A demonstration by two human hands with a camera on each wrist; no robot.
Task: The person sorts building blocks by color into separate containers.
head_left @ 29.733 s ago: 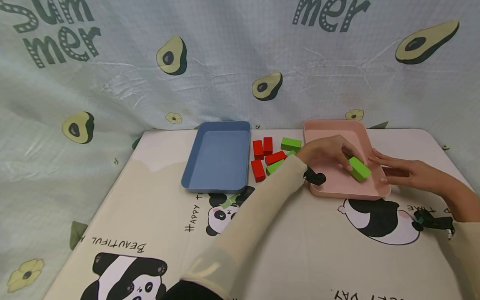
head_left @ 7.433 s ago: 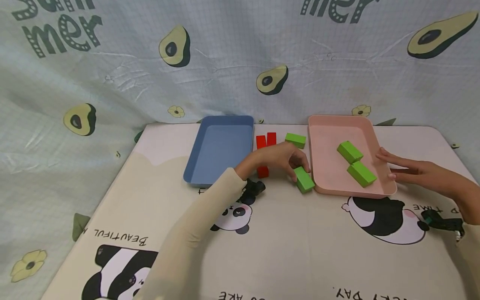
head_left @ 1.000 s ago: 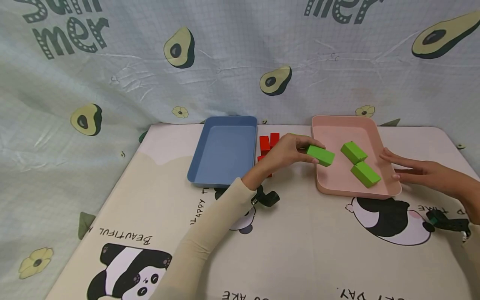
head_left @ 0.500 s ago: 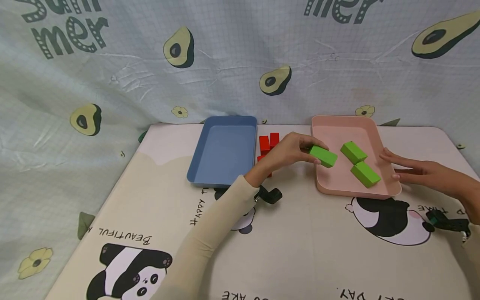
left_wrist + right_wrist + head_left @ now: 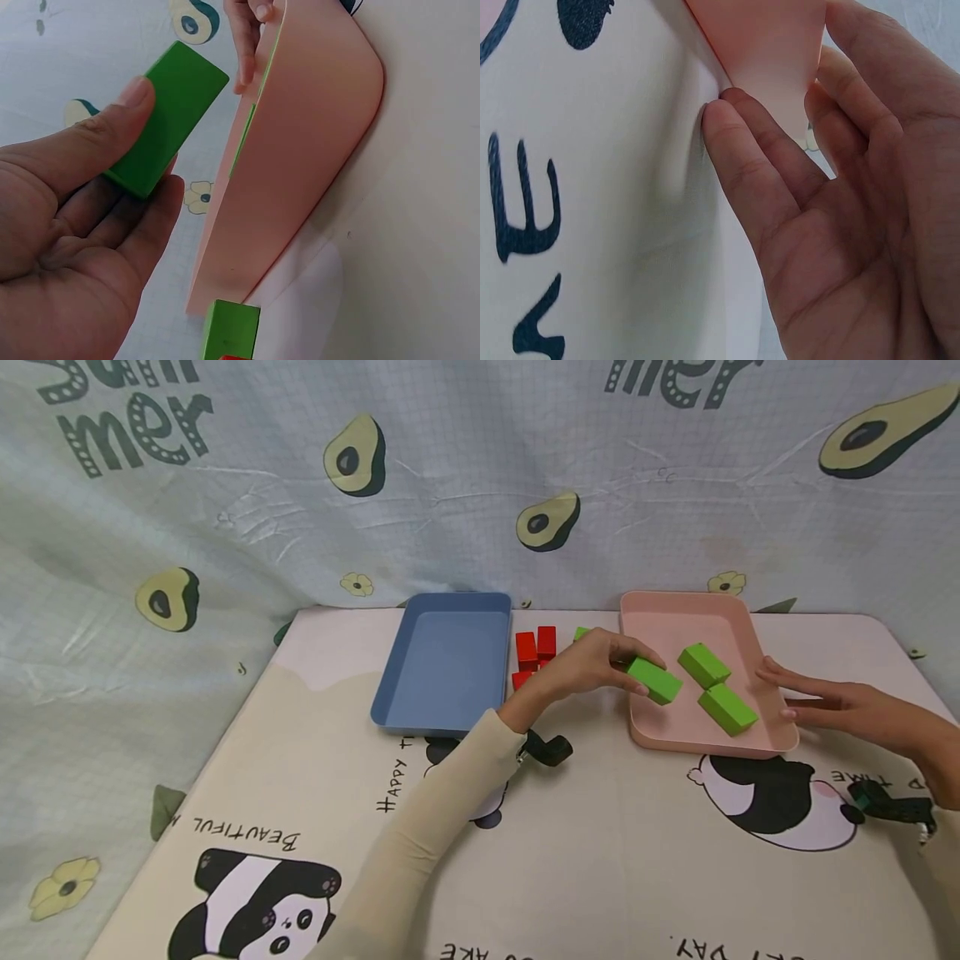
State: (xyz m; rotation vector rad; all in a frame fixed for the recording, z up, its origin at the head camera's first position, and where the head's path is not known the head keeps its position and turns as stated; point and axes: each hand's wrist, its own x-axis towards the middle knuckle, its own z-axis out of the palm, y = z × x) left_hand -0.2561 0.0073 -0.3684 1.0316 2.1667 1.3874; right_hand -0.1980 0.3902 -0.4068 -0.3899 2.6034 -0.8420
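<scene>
Left hand [image 5: 592, 665] pinches a green block [image 5: 657, 682] between thumb and fingers above the left side of the pink tray [image 5: 671, 731]. Block is judged light, rigid, slightly slippery; grip across opposing long faces. Right hand [image 5: 851, 706], fingers extended, grasping nothing, touches the tray's right wall

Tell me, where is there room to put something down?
Inside the blue tray it's bare. So is the printed tablecloth between the sleeves, in front of the pink tray. Crowded: between the trays, with red blocks, and the pink tray, with two green blocks inside, the left hand holding another green block, the right hand alongside.
</scene>
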